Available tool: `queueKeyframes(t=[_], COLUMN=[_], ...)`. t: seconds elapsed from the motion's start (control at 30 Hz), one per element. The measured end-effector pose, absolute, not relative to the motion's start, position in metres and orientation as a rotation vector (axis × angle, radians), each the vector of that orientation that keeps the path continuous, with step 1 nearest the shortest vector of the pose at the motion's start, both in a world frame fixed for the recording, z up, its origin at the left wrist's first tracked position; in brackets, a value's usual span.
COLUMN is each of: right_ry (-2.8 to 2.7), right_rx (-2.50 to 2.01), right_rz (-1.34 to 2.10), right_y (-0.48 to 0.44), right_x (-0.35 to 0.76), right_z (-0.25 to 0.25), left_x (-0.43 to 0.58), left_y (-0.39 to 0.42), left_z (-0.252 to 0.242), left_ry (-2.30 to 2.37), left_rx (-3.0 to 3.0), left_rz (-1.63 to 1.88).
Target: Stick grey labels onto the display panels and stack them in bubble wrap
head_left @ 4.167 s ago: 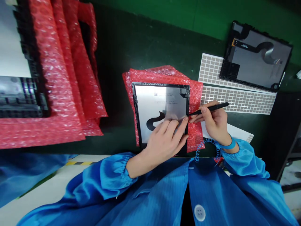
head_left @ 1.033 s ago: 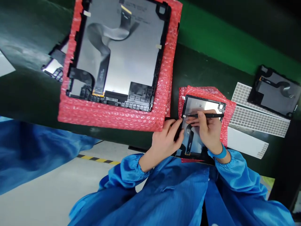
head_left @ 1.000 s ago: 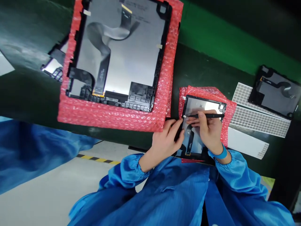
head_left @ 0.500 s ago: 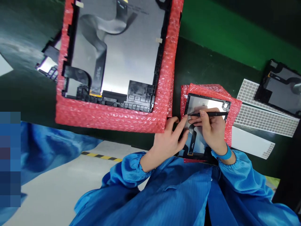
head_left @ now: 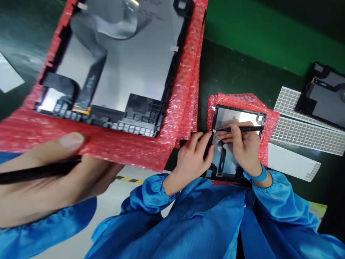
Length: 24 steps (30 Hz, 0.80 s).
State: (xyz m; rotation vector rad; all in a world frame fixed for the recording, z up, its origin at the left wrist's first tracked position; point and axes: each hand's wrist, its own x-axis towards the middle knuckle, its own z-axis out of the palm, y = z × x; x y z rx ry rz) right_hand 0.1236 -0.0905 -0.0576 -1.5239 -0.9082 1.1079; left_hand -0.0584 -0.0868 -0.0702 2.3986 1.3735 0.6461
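1 right hand point(head_left: 245, 146), pinching black tool point(head_left: 252, 128), tip at white tab point(head_left: 214, 131) on panel point(head_left: 225, 116); 1 left hand point(head_left: 192, 157), unclenched, at its edge.

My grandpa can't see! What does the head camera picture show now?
A person's right hand holds a thin black tool to the edge of a flat panel on red bubble wrap, the left hand at that edge too. A co-worker's hand grips another wrap bearing a second panel.
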Motion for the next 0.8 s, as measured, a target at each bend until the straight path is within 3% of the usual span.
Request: queueKeyframes(t=[0.57, 0.8], right_ry=[-0.919, -0.750], right_rx=[-1.547, -1.455], right_rz=[1.128, 1.042], right_y=[-0.086, -0.096], right_x=[0.124, 0.153], right_z=[-0.061, -0.024], left_x=[-0.057, -0.065], left_y=[-0.085, -0.082], left_z=[-0.064, -0.048], left_ry=[1.337, 1.454], left_rx=[2.408, 1.960], left_rz=[0.463, 0.377])
